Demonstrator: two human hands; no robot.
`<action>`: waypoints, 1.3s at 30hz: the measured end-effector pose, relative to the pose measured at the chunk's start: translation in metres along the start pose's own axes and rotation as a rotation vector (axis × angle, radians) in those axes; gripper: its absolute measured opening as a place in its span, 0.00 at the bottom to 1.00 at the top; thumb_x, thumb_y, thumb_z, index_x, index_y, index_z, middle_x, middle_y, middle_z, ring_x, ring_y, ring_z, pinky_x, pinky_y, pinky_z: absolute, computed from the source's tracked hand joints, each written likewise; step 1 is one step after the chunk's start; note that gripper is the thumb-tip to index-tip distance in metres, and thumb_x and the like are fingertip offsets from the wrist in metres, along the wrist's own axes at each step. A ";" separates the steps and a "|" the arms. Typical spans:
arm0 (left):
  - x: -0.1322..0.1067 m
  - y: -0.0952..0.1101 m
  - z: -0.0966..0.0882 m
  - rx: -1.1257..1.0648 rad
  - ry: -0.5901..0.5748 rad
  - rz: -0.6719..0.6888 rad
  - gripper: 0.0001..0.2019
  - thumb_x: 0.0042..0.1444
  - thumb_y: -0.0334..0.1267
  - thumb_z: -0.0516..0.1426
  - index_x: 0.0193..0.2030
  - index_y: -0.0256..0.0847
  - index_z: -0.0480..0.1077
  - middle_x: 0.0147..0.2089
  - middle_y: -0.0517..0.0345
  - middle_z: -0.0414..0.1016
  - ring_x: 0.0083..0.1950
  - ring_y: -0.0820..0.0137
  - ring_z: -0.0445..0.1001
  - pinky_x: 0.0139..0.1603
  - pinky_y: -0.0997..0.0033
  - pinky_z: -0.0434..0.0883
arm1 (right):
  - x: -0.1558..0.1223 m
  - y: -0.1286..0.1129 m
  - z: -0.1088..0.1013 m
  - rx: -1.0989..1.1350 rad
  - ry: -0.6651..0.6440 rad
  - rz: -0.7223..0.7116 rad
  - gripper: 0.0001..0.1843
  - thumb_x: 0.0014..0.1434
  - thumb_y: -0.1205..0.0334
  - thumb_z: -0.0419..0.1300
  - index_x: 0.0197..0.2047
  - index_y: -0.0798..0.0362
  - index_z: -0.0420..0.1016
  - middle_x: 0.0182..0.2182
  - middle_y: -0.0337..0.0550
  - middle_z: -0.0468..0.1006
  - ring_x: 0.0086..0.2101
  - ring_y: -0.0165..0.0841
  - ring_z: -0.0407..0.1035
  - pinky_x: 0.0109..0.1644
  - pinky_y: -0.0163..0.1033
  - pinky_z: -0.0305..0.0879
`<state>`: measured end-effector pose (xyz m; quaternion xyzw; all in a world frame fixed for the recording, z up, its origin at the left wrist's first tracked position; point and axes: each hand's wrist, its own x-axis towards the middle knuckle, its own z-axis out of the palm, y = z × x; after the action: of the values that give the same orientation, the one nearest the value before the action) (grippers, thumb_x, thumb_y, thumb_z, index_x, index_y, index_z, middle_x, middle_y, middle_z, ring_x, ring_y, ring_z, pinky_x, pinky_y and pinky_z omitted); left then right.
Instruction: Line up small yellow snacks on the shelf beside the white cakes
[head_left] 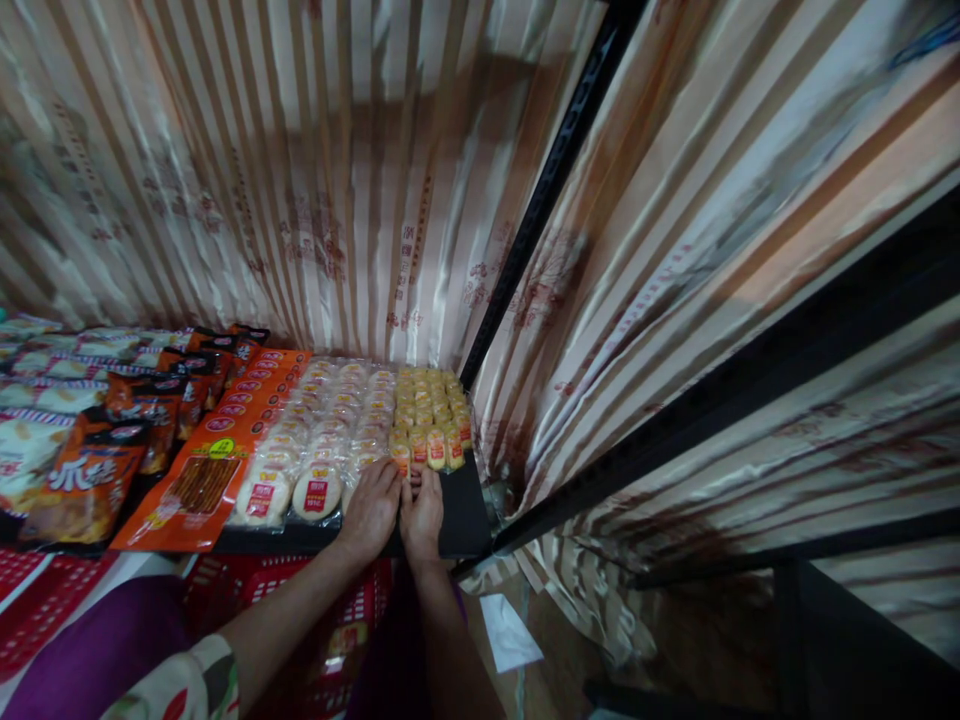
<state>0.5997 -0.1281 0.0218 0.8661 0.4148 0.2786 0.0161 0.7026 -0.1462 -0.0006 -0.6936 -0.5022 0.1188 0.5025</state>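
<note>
My left hand (373,508) and my right hand (422,512) are close together at the front of the black shelf (463,510). Their fingers are bent in at the front of the rows of small yellow snack packets (436,448), which have red-and-white labels. Between my fingertips is a front packet (402,458), its lower part hidden by my fingers. Left of the yellow packets lie rows of round white rice crackers in clear wrappers (316,492), partly covered by my left hand.
A flat orange snack pack (206,470) and orange-and-black snack bags (84,485) fill the shelf's left side. Red plastic baskets (259,585) stand below. Striped curtains (337,180) hang behind a black metal post (536,210). White paper (510,632) lies on the floor.
</note>
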 end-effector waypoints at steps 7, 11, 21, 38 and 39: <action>0.004 0.008 -0.008 -0.008 -0.051 0.035 0.12 0.60 0.30 0.47 0.41 0.37 0.71 0.43 0.51 0.71 0.48 0.64 0.66 0.52 0.58 0.67 | -0.001 0.001 0.000 0.016 0.029 -0.015 0.13 0.52 0.71 0.49 0.39 0.53 0.69 0.36 0.44 0.72 0.37 0.33 0.69 0.42 0.38 0.68; 0.006 0.010 -0.010 0.016 -0.093 0.028 0.11 0.59 0.29 0.48 0.40 0.36 0.71 0.41 0.50 0.71 0.46 0.64 0.65 0.50 0.59 0.68 | -0.001 -0.001 -0.002 0.044 0.024 -0.021 0.13 0.52 0.72 0.49 0.39 0.53 0.69 0.36 0.44 0.72 0.36 0.32 0.68 0.41 0.37 0.68; 0.004 0.009 -0.009 0.058 -0.029 0.066 0.13 0.57 0.26 0.48 0.43 0.35 0.71 0.44 0.47 0.71 0.49 0.61 0.65 0.53 0.56 0.66 | 0.001 0.000 -0.015 -0.087 0.162 -0.057 0.17 0.58 0.68 0.47 0.47 0.55 0.70 0.46 0.53 0.71 0.50 0.38 0.63 0.54 0.46 0.61; 0.083 0.043 -0.001 -0.050 -0.066 0.068 0.10 0.58 0.28 0.48 0.36 0.36 0.71 0.40 0.50 0.71 0.46 0.65 0.66 0.49 0.64 0.68 | 0.018 0.031 -0.021 -0.252 0.153 -0.107 0.28 0.57 0.71 0.44 0.61 0.60 0.62 0.60 0.53 0.61 0.60 0.37 0.52 0.62 0.48 0.54; 0.092 0.045 0.002 -0.055 -0.082 0.062 0.10 0.58 0.28 0.48 0.35 0.36 0.71 0.40 0.50 0.71 0.46 0.65 0.66 0.51 0.64 0.67 | 0.017 0.031 -0.022 -0.258 0.154 -0.108 0.28 0.57 0.72 0.44 0.61 0.60 0.62 0.60 0.54 0.62 0.60 0.38 0.52 0.61 0.48 0.55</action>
<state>0.6785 -0.0898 0.0752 0.8883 0.3791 0.2546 0.0484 0.7428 -0.1442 -0.0097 -0.7314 -0.5099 -0.0273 0.4520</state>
